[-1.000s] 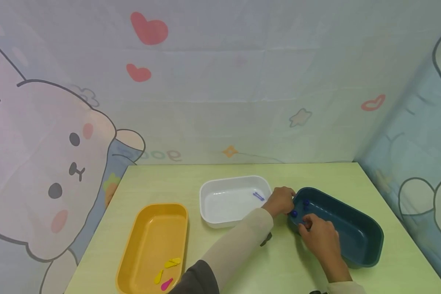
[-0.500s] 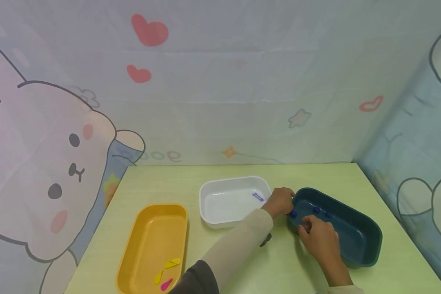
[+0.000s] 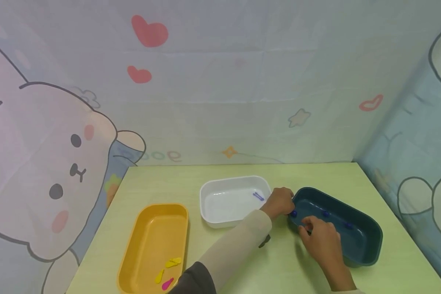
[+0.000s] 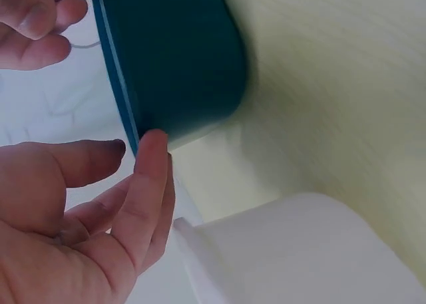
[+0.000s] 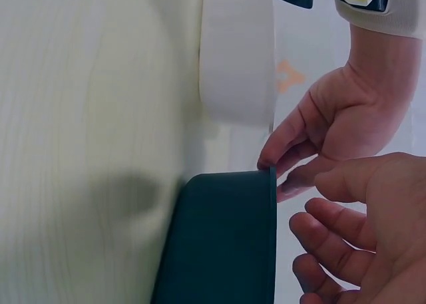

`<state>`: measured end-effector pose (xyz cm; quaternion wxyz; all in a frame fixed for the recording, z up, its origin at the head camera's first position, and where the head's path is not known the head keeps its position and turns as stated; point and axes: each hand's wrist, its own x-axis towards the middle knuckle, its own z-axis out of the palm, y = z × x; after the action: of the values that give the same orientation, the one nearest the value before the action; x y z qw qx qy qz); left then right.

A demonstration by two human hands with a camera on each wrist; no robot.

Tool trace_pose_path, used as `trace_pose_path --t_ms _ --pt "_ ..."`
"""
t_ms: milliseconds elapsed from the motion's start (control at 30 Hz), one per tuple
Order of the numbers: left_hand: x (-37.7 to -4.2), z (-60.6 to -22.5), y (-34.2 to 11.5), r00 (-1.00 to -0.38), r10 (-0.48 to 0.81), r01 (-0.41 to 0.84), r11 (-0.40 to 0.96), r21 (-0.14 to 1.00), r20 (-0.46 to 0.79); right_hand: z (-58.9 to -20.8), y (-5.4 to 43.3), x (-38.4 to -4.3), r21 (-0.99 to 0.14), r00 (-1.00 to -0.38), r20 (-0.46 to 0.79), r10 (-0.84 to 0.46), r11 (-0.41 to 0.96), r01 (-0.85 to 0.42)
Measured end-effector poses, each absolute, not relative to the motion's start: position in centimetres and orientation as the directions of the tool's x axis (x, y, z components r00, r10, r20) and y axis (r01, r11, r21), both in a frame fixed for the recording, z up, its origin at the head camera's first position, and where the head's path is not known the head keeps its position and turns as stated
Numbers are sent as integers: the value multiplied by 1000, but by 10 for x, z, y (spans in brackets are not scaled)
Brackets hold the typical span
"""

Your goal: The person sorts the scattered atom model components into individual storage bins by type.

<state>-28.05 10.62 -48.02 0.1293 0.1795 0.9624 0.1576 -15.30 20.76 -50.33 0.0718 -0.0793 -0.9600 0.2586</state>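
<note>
A dark teal plastic basin [image 3: 356, 245] stands at the right of the table, with small round blue balls [image 3: 294, 213] inside it. One ball lies by the basin's left end; two more, a little blurred, are farther right. My left hand [image 3: 279, 202] pinches the rim at that end, thumb on the inner side and fingers on the outer side in the left wrist view. Over the basin's near edge hovers my right hand [image 3: 321, 241]. Its fingers [image 5: 333, 251] are loosely bent, and nothing shows between them in the right wrist view.
Left of the basin, a white tray [image 3: 220, 204] holds a small purple stick-like piece [image 3: 258, 196]. Farther left stands a yellow tray [image 3: 150, 232] with a few yellow drop-shaped pieces [image 3: 159, 276] and a pink one [image 3: 167, 283]. A printed cloth [image 3: 220, 81] hangs behind the table.
Two blue balls have moved rightward along the basin and farther apart, while the ball by the left hand has stayed. Both hands have hardly moved.
</note>
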Motion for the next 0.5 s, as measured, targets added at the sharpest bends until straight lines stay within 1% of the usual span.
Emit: trace_pose_path --t_ms 200,500 --pt "-276 -473 99 -905 402 331 871 362 -141 -501 205 -153 -511 -980 116 161 856 81" --pt "-254 -458 86 -933 349 313 906 286 -85 -495 202 -147 -510 -980 160 117 860 19"
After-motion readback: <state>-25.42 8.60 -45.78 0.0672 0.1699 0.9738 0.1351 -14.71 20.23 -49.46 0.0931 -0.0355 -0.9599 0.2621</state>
